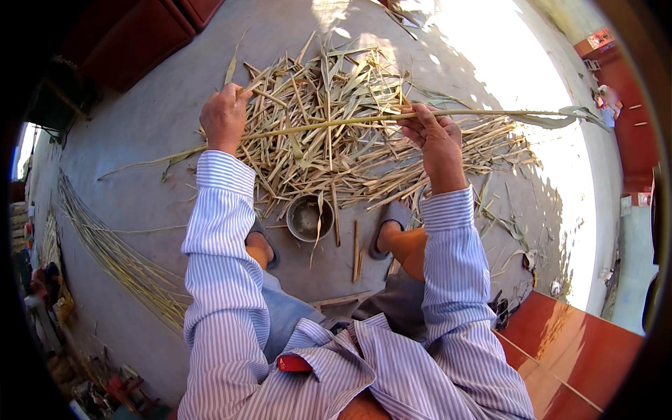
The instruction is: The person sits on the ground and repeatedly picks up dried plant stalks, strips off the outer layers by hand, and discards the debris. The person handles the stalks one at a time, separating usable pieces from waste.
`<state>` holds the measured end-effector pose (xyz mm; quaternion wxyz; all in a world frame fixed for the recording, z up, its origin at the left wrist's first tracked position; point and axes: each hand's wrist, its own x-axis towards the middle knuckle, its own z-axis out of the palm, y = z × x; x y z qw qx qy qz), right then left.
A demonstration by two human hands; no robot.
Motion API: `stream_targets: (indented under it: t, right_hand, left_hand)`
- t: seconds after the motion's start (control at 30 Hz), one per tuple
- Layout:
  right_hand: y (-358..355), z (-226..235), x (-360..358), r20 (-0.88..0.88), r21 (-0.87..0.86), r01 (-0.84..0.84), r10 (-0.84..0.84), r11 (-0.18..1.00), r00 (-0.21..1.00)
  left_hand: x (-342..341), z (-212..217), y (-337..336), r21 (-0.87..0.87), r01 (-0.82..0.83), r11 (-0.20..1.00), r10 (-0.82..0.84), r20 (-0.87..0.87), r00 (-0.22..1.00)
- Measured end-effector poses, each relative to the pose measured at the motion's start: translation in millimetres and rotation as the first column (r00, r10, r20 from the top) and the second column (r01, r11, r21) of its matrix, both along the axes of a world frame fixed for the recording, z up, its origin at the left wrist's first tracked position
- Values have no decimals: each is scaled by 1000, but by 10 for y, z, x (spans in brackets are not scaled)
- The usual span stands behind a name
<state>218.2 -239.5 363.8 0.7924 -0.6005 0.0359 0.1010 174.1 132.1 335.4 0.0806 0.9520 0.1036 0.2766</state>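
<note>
Stalk is stretching across above the straw pile; your right hand is pinching it between thumb and fingers, your left hand is gripping a leaf.

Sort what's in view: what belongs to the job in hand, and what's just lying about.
Apparently part of the job:
- long green stalk, held in the right hand
- pile of stalk pieces and leaves
- bundle of long thin stalks at left, probably

Apparently just lying about:
- reddish furniture, upper left
- reddish panel, lower right

Metal bowl between the feet: unclear.
</note>
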Motion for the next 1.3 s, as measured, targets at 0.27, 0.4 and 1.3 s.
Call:
stream_targets:
  t: [0.27,0.4,1.3]
  right_hand:
    - [383,29,-121,-27,67,-98,100,993,995]
    - [555,-5,-143,-34,101,-168,173,981,984]
    - [462,130,-249,286,128,-46,8,991,958]
  left_hand:
    - [31,379,-775,-2,442,897,-433,194,880]
    - [-54,440,-1217,-184,640,746,-638,76,766]
    - [103,307,-1052,-740,508,441,-590,188,785]
